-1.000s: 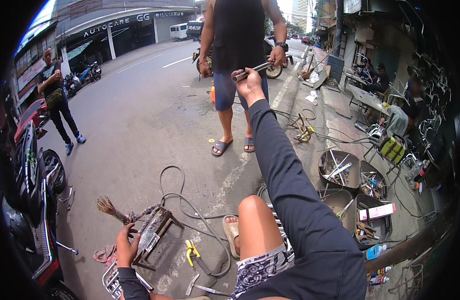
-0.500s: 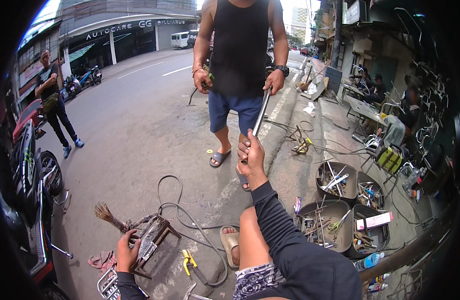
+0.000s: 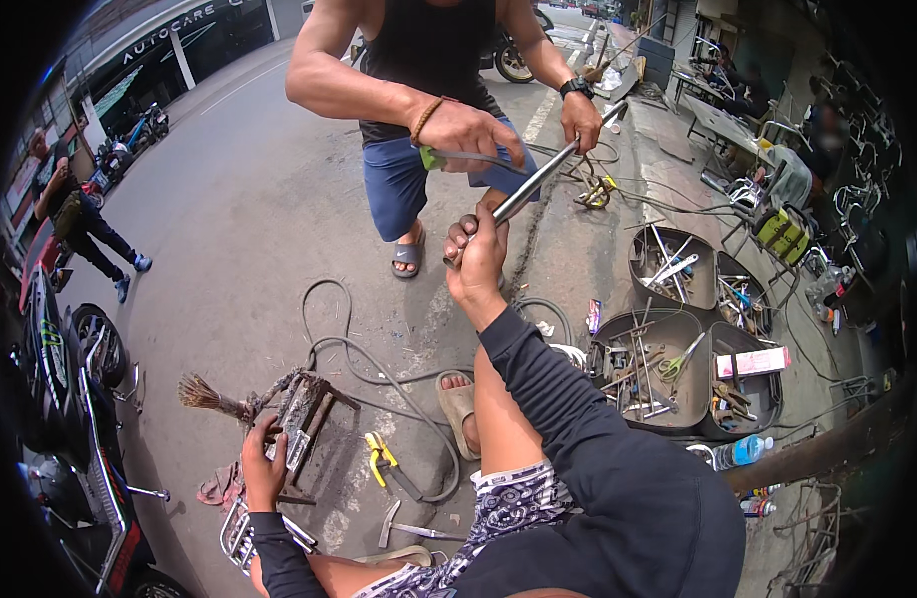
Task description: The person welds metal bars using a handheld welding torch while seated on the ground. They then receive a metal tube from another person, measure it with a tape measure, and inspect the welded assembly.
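Observation:
My right hand (image 3: 478, 261) is closed around the lower end of a shiny metal tube (image 3: 540, 179), which slants up and away to the right. Facing me, a person in a black tank top grips its far part with one hand (image 3: 581, 122). That person's other hand (image 3: 468, 135) brings a green tape measure (image 3: 433, 159) with its blade out beside the tube. My left hand (image 3: 264, 463) has its fingers loosely curved and apart, against a low, crusted metal stand (image 3: 309, 424). A worn brush (image 3: 211, 395) lies at the stand's far left corner.
A yellow welding electrode holder (image 3: 381, 458) and its looped cable (image 3: 344, 344) lie on the pavement, near a hammer (image 3: 408, 528). Dark bins of tools (image 3: 650, 349) stand at right, by a water bottle (image 3: 742, 451). A motorcycle (image 3: 75, 429) is parked at left; another person (image 3: 80, 214) stands beyond.
The tube has tilted further over to the right, and my right hand has shifted slightly left. The facing person has leaned in and brought the tape measure to it. My left hand stays by the stand.

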{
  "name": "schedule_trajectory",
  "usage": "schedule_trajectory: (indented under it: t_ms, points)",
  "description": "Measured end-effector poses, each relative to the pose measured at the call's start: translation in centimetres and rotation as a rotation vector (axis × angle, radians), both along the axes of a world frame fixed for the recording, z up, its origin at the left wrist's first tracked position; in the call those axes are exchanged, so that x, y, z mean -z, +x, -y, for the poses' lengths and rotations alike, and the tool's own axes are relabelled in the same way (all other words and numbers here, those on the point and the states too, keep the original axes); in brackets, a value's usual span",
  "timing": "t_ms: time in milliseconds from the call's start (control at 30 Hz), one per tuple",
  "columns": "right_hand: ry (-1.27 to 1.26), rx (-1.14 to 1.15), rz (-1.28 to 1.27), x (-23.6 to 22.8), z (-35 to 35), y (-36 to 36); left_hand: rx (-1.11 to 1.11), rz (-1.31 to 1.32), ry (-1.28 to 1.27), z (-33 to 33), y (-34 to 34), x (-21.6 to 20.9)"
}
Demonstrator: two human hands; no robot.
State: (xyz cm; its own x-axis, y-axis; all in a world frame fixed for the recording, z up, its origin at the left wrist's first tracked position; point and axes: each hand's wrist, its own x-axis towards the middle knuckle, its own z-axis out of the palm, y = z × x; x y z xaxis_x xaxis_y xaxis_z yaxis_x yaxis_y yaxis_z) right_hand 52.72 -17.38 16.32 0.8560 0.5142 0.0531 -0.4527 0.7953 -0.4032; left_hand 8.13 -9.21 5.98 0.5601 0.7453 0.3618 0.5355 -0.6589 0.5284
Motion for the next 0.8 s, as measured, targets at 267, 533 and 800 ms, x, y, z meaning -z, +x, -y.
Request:
schedule_trajectory:
  t_ms: [267, 533, 800]
  points:
    - [-0.058, 0.07, -0.08, 1.3, -1.2, 0.1, -0.005, -0.087, -0.022, 0.0, 0.1, 1.4]
    - [-0.047, 0.078, -0.07, 2.3, -2.1, 0.0, 0.047, -0.135, -0.038, 0.0, 1.0, 1.9]
    - [-0.023, 0.046, -0.084, 3.0, -3.1, -0.4, 0.08, -0.151, -0.066, -0.6, 0.7, 2.8]
